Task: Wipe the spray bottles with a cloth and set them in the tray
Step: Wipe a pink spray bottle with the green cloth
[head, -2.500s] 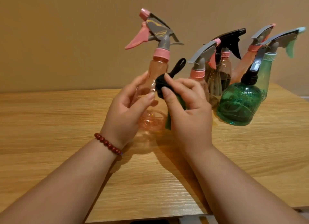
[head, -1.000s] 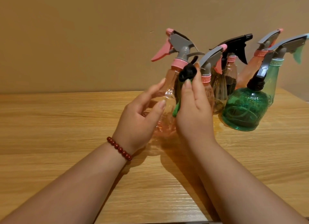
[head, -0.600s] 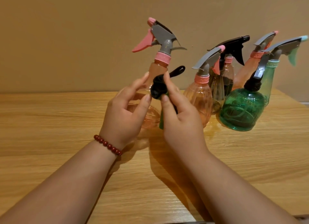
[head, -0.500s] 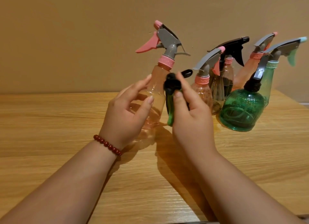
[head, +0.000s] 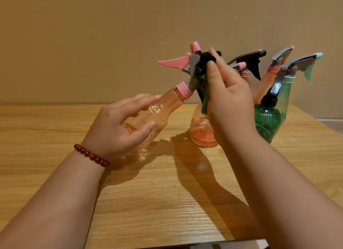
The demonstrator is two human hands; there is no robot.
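Fingers [head: 143,98] of the left hand [head: 118,131] wrap the tilted bottle [head: 167,107], right hand [head: 229,102] is pinching a dark cloth [head: 204,62] onto its sprayer [head: 194,64], just over the desk [head: 55,130].

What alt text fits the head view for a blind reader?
The left hand holds a tilted pink bottle while the right hand presses a dark cloth against its sprayer. More bottles stand behind on a wooden table.

Plain indoor rm, home or office can't tell: wood-grain table [head: 55,174] under the gripped bottle [head: 163,109], tan wall [head: 74,35] behind it, other spray bottles [head: 267,122] just right of grip.
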